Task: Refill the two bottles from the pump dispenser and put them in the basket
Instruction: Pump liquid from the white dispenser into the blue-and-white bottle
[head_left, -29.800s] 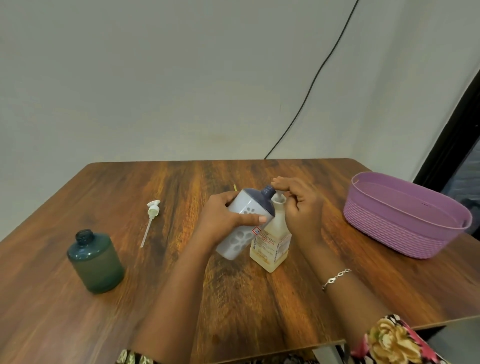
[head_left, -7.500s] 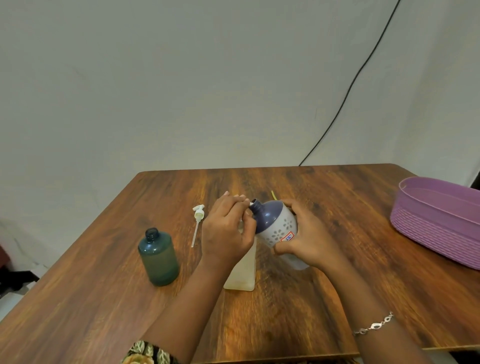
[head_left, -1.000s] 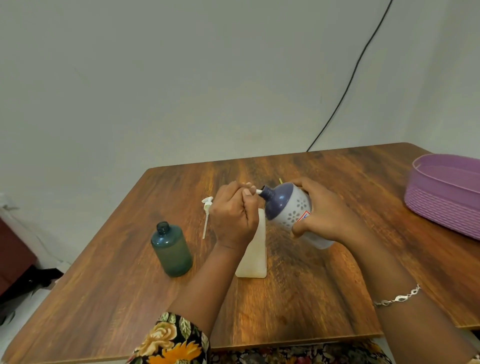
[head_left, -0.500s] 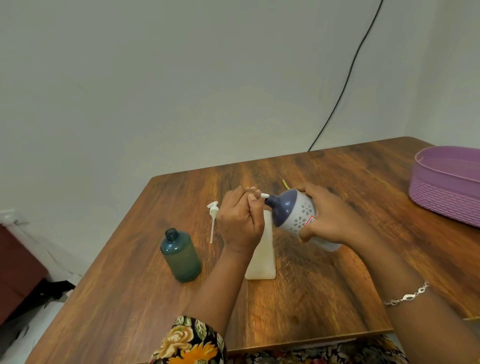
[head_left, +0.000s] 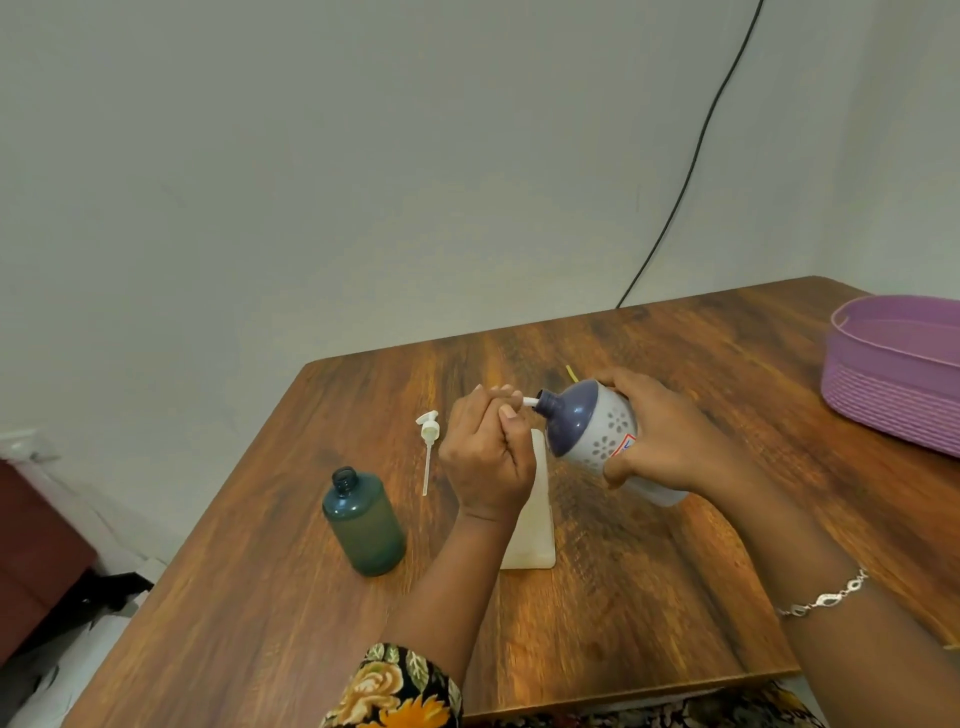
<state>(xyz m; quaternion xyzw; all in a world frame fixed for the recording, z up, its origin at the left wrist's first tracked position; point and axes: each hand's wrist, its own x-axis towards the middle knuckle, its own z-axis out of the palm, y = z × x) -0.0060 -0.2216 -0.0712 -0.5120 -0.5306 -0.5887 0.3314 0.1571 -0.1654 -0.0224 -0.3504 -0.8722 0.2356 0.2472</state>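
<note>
My right hand (head_left: 660, 441) grips a white bottle with a dark blue top (head_left: 592, 428), tilted so its open neck points left. My left hand (head_left: 488, 457) is curled over the pump head of the pale dispenser (head_left: 535, 525), which stands on the table; the pump's white nozzle (head_left: 530, 401) touches the bottle's neck. The pump head itself is hidden under my fingers. A teal bottle (head_left: 363, 522) stands uncapped to the left, apart from both hands. The purple basket (head_left: 893, 374) sits at the right edge, with its inside not visible.
A loose white pump with its long tube (head_left: 428, 447) lies on the wooden table (head_left: 623, 597) behind the teal bottle. A thin yellow piece (head_left: 571, 373) lies behind the white bottle. A black cable (head_left: 691, 161) runs down the wall.
Both hands hold the same grips on the dispenser pump and the white bottle. The camera view has shifted, so everything sits a little lower and further right in the frame.
</note>
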